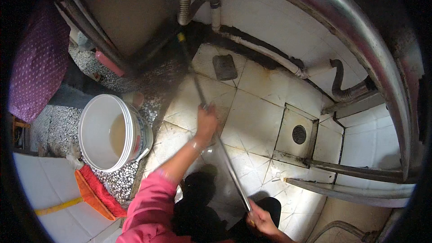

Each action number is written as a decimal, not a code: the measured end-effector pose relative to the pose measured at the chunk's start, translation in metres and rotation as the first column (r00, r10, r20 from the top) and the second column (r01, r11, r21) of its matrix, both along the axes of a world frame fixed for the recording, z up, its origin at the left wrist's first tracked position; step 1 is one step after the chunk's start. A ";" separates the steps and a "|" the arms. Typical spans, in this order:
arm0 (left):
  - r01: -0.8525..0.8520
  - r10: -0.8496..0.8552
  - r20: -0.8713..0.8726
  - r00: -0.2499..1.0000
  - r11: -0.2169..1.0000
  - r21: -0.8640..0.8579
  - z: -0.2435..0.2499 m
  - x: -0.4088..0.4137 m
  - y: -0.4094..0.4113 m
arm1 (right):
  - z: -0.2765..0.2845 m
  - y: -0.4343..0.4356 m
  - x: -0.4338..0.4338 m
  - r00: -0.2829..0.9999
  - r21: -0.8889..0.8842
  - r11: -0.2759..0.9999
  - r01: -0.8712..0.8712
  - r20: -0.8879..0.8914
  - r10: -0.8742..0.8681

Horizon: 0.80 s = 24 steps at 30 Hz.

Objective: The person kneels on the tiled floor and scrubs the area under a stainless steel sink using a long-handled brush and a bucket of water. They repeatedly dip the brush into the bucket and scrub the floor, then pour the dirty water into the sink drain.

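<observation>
Both my hands grip one long metal pole [233, 172] that slants across the tiled floor. My left hand [206, 121], below a pink sleeve, is wrapped around the middle of the pole. Near its lower end, my right hand [261, 221] is closed on the pole. The far end reaches a dark corner under pipes, where a yellow fitting [181, 37] shows; whatever head it carries is lost in blur and shadow. A dark flat rectangular block [225, 67] lies on the tiles to the right of the far part of the pole.
A white bucket [101, 131] with cloudy liquid stands at left, by an orange broom [94, 195] with red bristles. A person in a purple dotted garment [40, 64] is beyond. Pipes [263, 52] run along the wall. A floor drain [299, 134] and metal frame bars [357, 172] are at right.
</observation>
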State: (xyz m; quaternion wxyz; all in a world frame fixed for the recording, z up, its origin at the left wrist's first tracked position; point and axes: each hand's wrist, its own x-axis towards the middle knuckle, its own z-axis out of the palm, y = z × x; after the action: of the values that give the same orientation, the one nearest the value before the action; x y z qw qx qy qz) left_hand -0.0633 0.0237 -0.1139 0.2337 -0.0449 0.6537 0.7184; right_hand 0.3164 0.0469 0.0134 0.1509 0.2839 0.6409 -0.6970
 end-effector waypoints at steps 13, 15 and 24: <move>-0.009 0.008 0.015 1.000 0.992 0.124 0.063 -0.012 0.043 | 0.043 0.013 -0.029 0.987 -0.103 0.983 0.154 0.056 -0.149; -0.057 0.057 0.001 0.998 0.998 0.024 0.043 -0.053 0.063 | 0.052 0.016 -0.069 0.968 -0.282 0.928 0.243 0.129 -0.214; -0.075 0.050 -0.121 0.991 0.976 -0.207 0.001 -0.107 0.009 | 0.014 0.021 -0.103 0.955 -0.632 0.722 0.281 0.256 -0.147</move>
State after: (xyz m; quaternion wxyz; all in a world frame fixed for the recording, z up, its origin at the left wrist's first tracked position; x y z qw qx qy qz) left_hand -0.1704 0.0331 -0.1131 0.1670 -0.0487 0.7368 0.6534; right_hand 0.2130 0.0682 0.0272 0.2194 0.3486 0.2978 -0.8612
